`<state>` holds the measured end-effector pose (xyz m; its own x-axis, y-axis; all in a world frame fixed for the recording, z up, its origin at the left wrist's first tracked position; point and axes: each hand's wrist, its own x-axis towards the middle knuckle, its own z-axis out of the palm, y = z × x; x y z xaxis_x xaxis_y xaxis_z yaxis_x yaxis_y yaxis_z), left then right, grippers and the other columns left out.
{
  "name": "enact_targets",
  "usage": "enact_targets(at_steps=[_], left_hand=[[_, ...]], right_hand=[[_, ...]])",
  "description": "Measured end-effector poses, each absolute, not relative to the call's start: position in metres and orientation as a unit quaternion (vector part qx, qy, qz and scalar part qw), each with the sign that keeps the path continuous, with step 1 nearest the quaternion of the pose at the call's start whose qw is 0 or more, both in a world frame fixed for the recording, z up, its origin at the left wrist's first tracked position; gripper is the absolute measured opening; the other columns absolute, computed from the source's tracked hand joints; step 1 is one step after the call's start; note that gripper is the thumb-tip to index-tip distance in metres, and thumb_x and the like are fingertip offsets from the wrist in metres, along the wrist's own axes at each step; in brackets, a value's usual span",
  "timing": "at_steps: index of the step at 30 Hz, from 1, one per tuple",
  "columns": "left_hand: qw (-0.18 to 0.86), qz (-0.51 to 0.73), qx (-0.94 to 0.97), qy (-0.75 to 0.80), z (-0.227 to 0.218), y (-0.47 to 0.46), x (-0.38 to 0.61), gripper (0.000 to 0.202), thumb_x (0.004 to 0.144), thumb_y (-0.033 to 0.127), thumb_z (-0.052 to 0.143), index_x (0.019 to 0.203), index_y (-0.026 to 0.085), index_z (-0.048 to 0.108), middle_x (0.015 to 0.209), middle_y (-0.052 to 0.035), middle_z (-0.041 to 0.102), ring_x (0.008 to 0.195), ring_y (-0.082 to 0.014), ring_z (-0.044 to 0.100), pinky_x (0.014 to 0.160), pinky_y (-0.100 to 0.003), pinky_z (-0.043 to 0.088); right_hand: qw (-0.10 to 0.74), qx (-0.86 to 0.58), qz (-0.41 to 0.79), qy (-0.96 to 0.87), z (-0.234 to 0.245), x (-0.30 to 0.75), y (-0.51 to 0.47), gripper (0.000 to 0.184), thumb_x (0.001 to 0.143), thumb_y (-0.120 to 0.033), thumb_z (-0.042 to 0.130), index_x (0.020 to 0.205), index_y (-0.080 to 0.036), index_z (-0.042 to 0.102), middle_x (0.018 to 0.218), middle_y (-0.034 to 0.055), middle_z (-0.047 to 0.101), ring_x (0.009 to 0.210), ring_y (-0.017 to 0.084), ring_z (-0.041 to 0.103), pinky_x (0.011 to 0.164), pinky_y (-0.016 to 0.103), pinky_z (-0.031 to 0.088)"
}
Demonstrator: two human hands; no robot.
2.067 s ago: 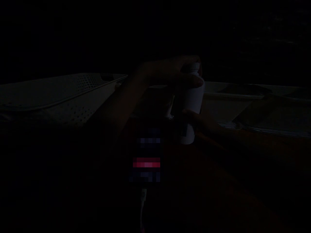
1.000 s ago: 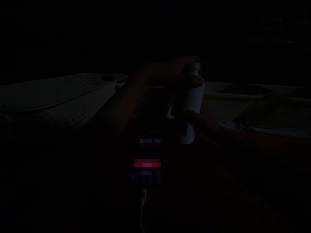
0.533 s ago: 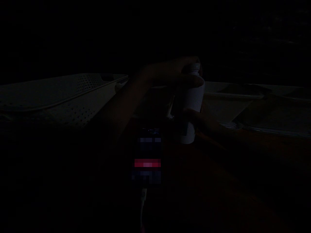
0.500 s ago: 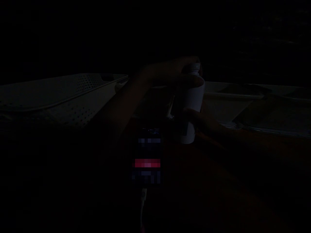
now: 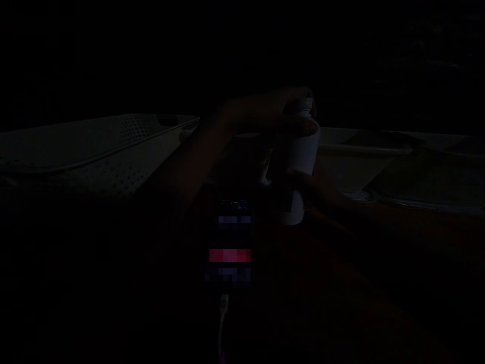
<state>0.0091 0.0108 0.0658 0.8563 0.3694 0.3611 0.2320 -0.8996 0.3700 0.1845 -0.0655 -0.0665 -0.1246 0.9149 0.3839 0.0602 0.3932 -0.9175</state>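
A: Near darkness. At the centre of the frame a person holds a white bottle (image 5: 299, 162) upright with both hands, just above a dim reddish surface (image 5: 379, 263).

B: Which hand is where?

A: The left hand (image 5: 273, 114) comes in from the left of the frame and sits over the top of the bottle, its fingers (image 5: 303, 127) curled closed around the cap and neck. The right hand (image 5: 318, 189) enters from the right of the frame and grips the lower body of the bottle, fingers wrapped round it.

B: Anything on the bottle itself?

A: A small dark label shows low on its front; the print is too dim to read. Whether the cap is on tight or loose cannot be told.

B: And around it?

A: Just below and left of the bottle lies a phone (image 5: 231, 245), its lit screen showing a red band, the rest blurred. A pale cable (image 5: 223, 313) runs from its lower edge toward the bottom of the frame. At the upper left lies a pale perforated panel (image 5: 125, 151), a laundry-basket-like piece, with a thin cord crossing it. At the right, behind the hands, flat pale sheets (image 5: 364, 167) lie on the surface, well apart from the bottle. The upper part of the frame is black.
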Motion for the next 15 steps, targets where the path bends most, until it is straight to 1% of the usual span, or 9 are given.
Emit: enact_targets(at_steps=[3, 8, 12, 15], left_hand=[[0.148, 0.218, 0.951, 0.161, 0.065, 0.013, 0.009, 0.056, 0.088, 0.046, 0.067, 0.127, 0.006, 0.061, 0.117, -0.0083, 0.063, 0.108, -0.0228, 0.061, 0.094, -0.037, 0.051], [0.146, 0.225, 0.952, 0.15, 0.065, 0.013, 0.01, 0.053, 0.09, 0.043, 0.065, 0.127, 0.005, 0.061, 0.121, -0.0119, 0.064, 0.106, -0.0218, 0.06, 0.091, -0.036, 0.05], [0.177, 0.214, 0.951, 0.137, 0.067, 0.006, 0.006, 0.05, 0.09, 0.039, 0.066, 0.126, 0.005, 0.06, 0.121, -0.0117, 0.064, 0.103, -0.0186, 0.06, 0.088, -0.032, 0.049], [0.214, 0.204, 0.946, 0.13, 0.068, 0.003, 0.001, 0.047, 0.092, 0.04, 0.066, 0.125, 0.007, 0.061, 0.122, -0.0105, 0.064, 0.102, -0.018, 0.06, 0.084, -0.029, 0.049]], right_hand=[[0.544, -0.382, 0.386, -0.64, -0.066, 0.184, -0.066, 0.066, 0.079, -0.055, 0.084, 0.136, -0.029, 0.063, 0.123, 0.0103, 0.076, 0.121, 0.037, 0.071, 0.098, 0.055, 0.064], [0.542, -0.381, 0.4, -0.634, -0.066, 0.185, -0.064, 0.071, 0.075, -0.058, 0.088, 0.135, -0.029, 0.064, 0.119, 0.0104, 0.077, 0.118, 0.038, 0.071, 0.097, 0.057, 0.064], [0.532, -0.38, 0.406, -0.639, -0.067, 0.187, -0.063, 0.073, 0.073, -0.058, 0.09, 0.134, -0.029, 0.063, 0.126, 0.011, 0.075, 0.118, 0.037, 0.072, 0.096, 0.054, 0.065], [0.541, -0.351, 0.412, -0.644, -0.068, 0.186, -0.064, 0.07, 0.076, -0.058, 0.088, 0.135, -0.031, 0.061, 0.132, 0.0086, 0.072, 0.124, 0.034, 0.07, 0.101, 0.05, 0.063]])
